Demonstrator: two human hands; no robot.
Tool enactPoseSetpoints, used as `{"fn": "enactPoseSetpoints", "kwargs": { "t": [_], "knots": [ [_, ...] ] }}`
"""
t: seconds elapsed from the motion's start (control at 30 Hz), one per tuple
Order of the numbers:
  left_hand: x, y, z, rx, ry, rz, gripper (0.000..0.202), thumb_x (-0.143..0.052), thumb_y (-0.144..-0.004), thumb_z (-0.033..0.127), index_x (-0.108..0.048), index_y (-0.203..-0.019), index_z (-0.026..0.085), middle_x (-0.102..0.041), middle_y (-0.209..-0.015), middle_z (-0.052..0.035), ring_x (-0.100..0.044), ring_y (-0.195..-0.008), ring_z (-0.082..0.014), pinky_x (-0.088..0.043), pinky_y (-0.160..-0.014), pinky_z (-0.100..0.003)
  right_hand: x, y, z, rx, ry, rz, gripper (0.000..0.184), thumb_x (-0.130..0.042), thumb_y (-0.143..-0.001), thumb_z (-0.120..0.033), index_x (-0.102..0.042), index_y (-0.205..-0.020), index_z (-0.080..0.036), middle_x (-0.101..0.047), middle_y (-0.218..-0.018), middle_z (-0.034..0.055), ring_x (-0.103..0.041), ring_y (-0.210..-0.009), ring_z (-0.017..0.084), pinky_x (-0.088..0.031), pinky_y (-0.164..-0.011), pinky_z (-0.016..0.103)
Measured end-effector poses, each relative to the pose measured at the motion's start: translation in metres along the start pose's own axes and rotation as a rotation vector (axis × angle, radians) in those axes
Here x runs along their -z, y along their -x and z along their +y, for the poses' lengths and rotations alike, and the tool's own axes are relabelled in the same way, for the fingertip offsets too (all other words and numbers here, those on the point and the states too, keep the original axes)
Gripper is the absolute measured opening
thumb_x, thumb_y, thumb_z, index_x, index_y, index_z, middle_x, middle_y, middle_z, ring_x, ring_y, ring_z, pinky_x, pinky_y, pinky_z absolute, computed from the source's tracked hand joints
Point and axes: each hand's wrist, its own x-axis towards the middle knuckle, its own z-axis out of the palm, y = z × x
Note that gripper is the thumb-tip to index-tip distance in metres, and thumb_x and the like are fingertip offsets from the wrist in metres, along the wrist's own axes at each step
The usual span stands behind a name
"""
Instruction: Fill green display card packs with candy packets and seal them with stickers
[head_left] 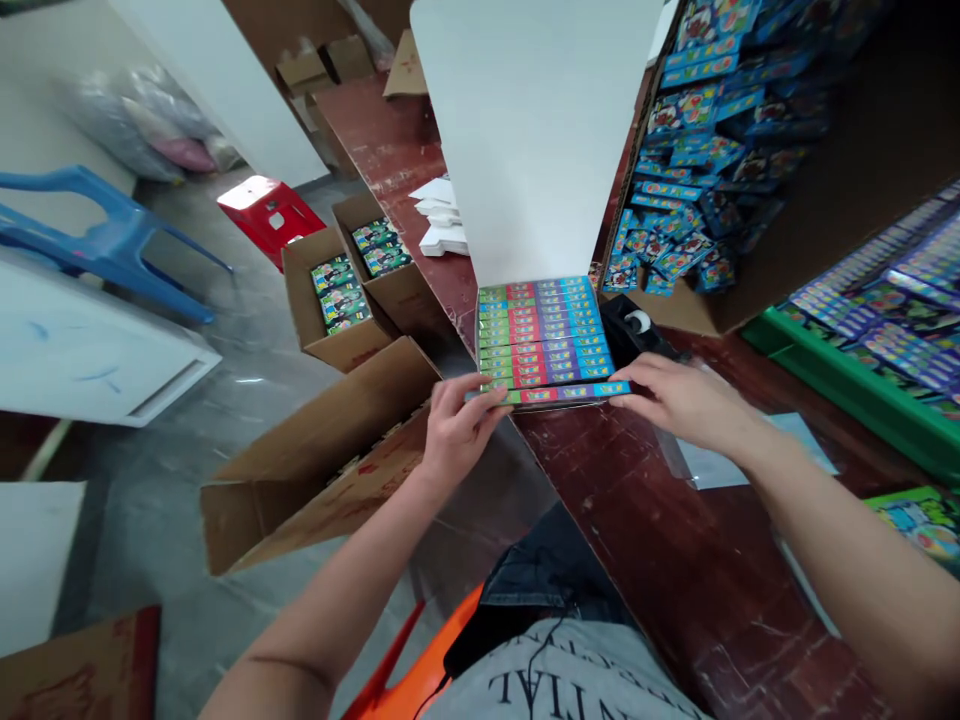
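At the red table point(592, 480), left hand point(459, 425) and right hand point(679, 400) pinch opposite ends of a multicoloured row point(559, 393) at the front of the open carton point(536, 150). Looks like seating it; next move needs both ends level.

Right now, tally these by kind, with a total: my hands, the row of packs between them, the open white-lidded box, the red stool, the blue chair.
Hands: 2 (left hand, right hand)
Held row of packs: 1
White-lidded box: 1
Red stool: 1
Blue chair: 1
Total: 6
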Motion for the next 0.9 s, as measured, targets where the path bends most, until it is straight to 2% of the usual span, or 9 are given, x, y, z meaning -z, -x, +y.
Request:
{"fn": "enactPoseSetpoints", "kwargs": {
  "t": [0.1,0.2,0.27,0.33,0.43,0.53,0.63,0.73,0.9],
  "knots": [
    [-0.005,-0.004,-0.006,-0.039,-0.091,0.045,0.03,-0.08,-0.084,0.032,-0.073,-0.113,0.034,-0.068,-0.121,-0.0063,-0.059,-0.111,-0.0264,-0.052,-0.096,-0.046,-0.014,0.002,-0.013,-0.008,0.137,0.211,0.043,-0.067,-0.088,-0.056,-0.065,-0.112,-0.021,-0.06,-0.13,0.0152,-0.061,-0.109,0.035,-0.054,-0.08,0.046],
    [-0.012,-0.005,-0.014,-0.071,-0.012,0.006,0.031,-0.075,-0.088,0.031,-0.069,-0.119,0.033,-0.071,-0.112,-0.0049,-0.065,-0.103,-0.0226,-0.056,-0.09,-0.041,-0.032,-0.002,-0.022,0.013,0.163,0.426,0.046,-0.07,-0.088,-0.05,-0.062,-0.117,-0.016,-0.044,-0.149,0.0229,-0.047,-0.131,0.042,-0.045,-0.102,0.06],
    [-0.017,-0.003,-0.018,-0.084,0.027,0.009,0.032,-0.073,-0.09,0.03,-0.067,-0.121,0.032,-0.072,-0.108,-0.0041,-0.068,-0.098,-0.0205,-0.057,-0.087,-0.039,-0.041,-0.005,-0.024,0.067,0.155,0.494,0.047,-0.068,-0.091,-0.041,-0.057,-0.13,-0.018,-0.036,-0.156,0.0221,-0.041,-0.138,0.041,-0.039,-0.109,0.064],
    [-0.023,-0.001,-0.021,-0.097,0.041,0.046,0.033,-0.073,-0.09,0.031,-0.067,-0.122,0.031,-0.071,-0.111,-0.0046,-0.068,-0.101,-0.0208,-0.057,-0.088,-0.039,-0.045,-0.008,-0.024,0.16,0.152,0.474,0.046,-0.064,-0.094,-0.029,-0.053,-0.138,-0.027,-0.037,-0.159,0.0154,-0.041,-0.14,0.037,-0.034,-0.113,0.065],
    [-0.026,-0.002,-0.021,-0.093,0.041,0.075,0.033,-0.073,-0.09,0.032,-0.067,-0.123,0.032,-0.071,-0.116,-0.005,-0.067,-0.107,-0.022,-0.056,-0.092,-0.041,-0.041,-0.013,-0.024,0.252,0.131,0.388,0.042,-0.057,-0.097,-0.018,-0.058,-0.134,-0.036,-0.047,-0.154,0.0057,-0.043,-0.139,0.032,-0.03,-0.116,0.065],
    [-0.022,-0.004,-0.02,-0.098,0.02,0.039,0.034,-0.074,-0.089,0.035,-0.068,-0.122,0.035,-0.074,-0.108,-0.0024,-0.067,-0.102,-0.0216,-0.056,-0.091,-0.04,-0.038,-0.018,-0.025,0.256,0.11,0.384,0.033,-0.057,-0.097,-0.022,-0.062,-0.128,-0.032,-0.064,-0.131,0.0075,-0.052,-0.125,0.03,-0.031,-0.115,0.064],
    [-0.016,-0.005,-0.02,-0.142,-0.042,0.014,0.035,-0.078,-0.085,0.037,-0.069,-0.119,0.037,-0.076,-0.105,-0.0005,-0.067,-0.098,-0.0219,-0.055,-0.089,-0.041,-0.039,-0.019,-0.026,0.266,0.1,0.391,0.031,-0.061,-0.096,-0.033,-0.062,-0.127,-0.029,-0.066,-0.111,0.0082,-0.056,-0.111,0.029,-0.036,-0.111,0.061],
    [-0.017,0.0,-0.023,-0.182,-0.045,-0.005,0.029,-0.077,-0.086,0.035,-0.068,-0.115,0.035,-0.077,-0.103,0.0001,-0.069,-0.093,-0.0195,-0.055,-0.084,-0.037,-0.044,-0.018,-0.028,0.263,0.065,0.354,0.024,-0.059,-0.097,-0.033,-0.064,-0.119,-0.025,-0.064,-0.107,0.0096,-0.057,-0.103,0.028,-0.046,-0.097,0.051],
    [-0.018,0.017,-0.024,-0.293,-0.063,-0.025,0.016,-0.071,-0.092,0.031,-0.065,-0.107,0.031,-0.075,-0.1,-0.0009,-0.068,-0.086,-0.0163,-0.055,-0.079,-0.034,-0.042,-0.01,-0.036,0.312,0.029,0.299,0.02,-0.049,-0.1,-0.023,-0.065,-0.111,-0.022,-0.065,-0.107,0.0112,-0.057,-0.099,0.028,-0.047,-0.086,0.044]
  ]
}}
